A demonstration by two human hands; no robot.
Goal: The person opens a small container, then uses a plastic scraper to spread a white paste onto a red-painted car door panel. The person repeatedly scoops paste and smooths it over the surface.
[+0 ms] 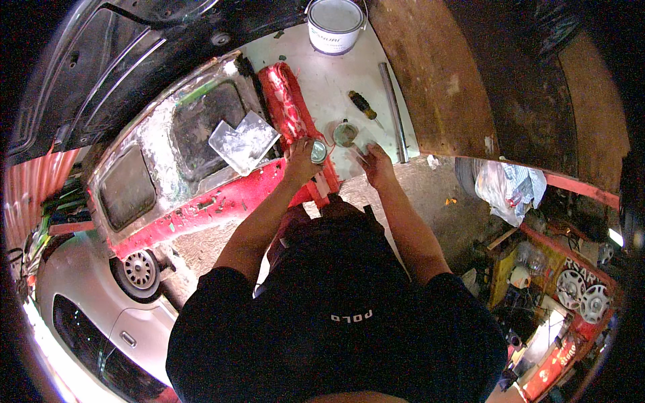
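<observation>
Dark cloth of a person's shirt (336, 282) is seen nearest the camera, with both bare forearms stretched forward from it. Between the hands and just beyond them, the pale worktop (329, 84) is reached.

By the left hand (299, 161), a small round tin (318, 152) is gripped at its left side; its wall is met by the curled fingers, and its round top is turned up toward the camera. By the right hand (380, 168), a pale flat piece (361, 149) is pinched between fingers drawn close together; its edges are blurred, and its exact shape cannot be told. It is pointed up and leftward, toward a round dish (345, 133) with greenish-grey contents, by which the space just beyond and between the two hands is taken. The tin and the dish are set near each other, the dish being touched by neither hand.

Farther out, a screwdriver (363, 103) is laid aslant, a metal bar (394, 112) is placed near the right edge, and a white bucket (334, 27) is stood at the far end. Beside the left hand, a red strip (285, 97) with white patches is stretched away, and a clear tray (243, 144) holding white residue is rested on a worn vehicle panel (164, 107).
</observation>
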